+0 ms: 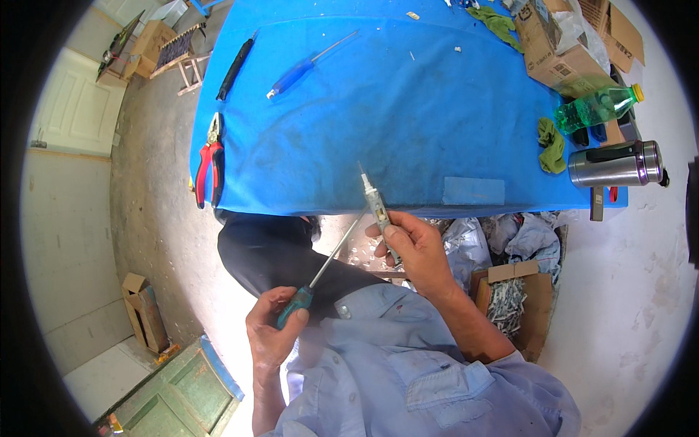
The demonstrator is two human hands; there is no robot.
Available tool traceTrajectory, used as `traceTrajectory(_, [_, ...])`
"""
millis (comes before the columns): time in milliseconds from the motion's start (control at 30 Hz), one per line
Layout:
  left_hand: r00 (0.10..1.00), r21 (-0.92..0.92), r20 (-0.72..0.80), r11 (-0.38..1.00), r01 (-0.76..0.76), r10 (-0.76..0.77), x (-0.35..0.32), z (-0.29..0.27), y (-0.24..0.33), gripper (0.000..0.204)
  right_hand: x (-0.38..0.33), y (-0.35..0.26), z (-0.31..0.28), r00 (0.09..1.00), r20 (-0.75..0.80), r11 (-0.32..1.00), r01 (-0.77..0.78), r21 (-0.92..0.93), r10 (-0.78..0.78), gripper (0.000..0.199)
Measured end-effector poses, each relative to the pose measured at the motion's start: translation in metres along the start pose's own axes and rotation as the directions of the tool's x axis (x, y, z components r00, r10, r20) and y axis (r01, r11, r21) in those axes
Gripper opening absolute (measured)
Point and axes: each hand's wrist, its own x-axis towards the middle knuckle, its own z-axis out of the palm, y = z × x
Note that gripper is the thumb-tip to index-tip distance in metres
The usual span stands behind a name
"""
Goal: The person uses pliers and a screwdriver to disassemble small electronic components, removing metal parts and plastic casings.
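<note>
My left hand [275,328] is closed around the teal handle of a screwdriver [331,261], low over my lap. Its long metal shaft slants up to the right, and the tip reaches the side of a slim grey-and-white device [376,206]. That device is in the fingers of my right hand [416,251], just off the near edge of the table. A thin metal pin sticks out of its white upper end, and its side shows an opening with parts inside. My fingers cover its lower part. I cannot tell whether the screwdriver tip touches it or passes behind.
On the blue-covered table [328,146] lie red-and-black pliers [211,164], a blue screwdriver [295,76] and a black pen-shaped tool [236,69]. At right are a green bottle [593,108], a steel flask [615,164], green cloths and cardboard boxes. Below stands a box of scraps [539,309].
</note>
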Motion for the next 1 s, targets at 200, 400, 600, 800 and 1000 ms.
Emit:
traceTrajectory(200, [1.000,-0.033,-0.013,0.999,0.004,-0.005,-0.002,0.000,0.000,0.037,-0.001,0.002,0.000,0.994,0.051,0.950,-0.104,0.293,0.093,0.033])
traceTrajectory(400, [0.998,-0.102,-0.030,0.993,0.051,-0.055,-0.004,-0.004,-0.004,0.037,-0.005,0.007,0.000,0.999,-0.014,0.941,-0.022,0.337,0.029,0.033])
traceTrajectory(600, [0.998,-0.145,-0.044,0.989,0.042,-0.049,-0.006,-0.007,-0.005,0.037,-0.006,0.007,0.003,0.995,-0.088,0.967,0.075,0.245,-0.055,0.029])
traceTrajectory(800, [0.998,-0.190,-0.060,0.982,0.011,-0.023,-0.010,-0.014,0.000,0.036,-0.005,0.008,0.011,0.980,-0.167,0.964,0.144,0.225,-0.108,0.030])
traceTrajectory(1000, [0.996,-0.108,-0.067,0.992,-0.058,0.050,-0.016,-0.017,0.003,0.037,0.000,0.006,0.021,0.967,-0.234,0.951,0.164,0.261,-0.102,0.030])
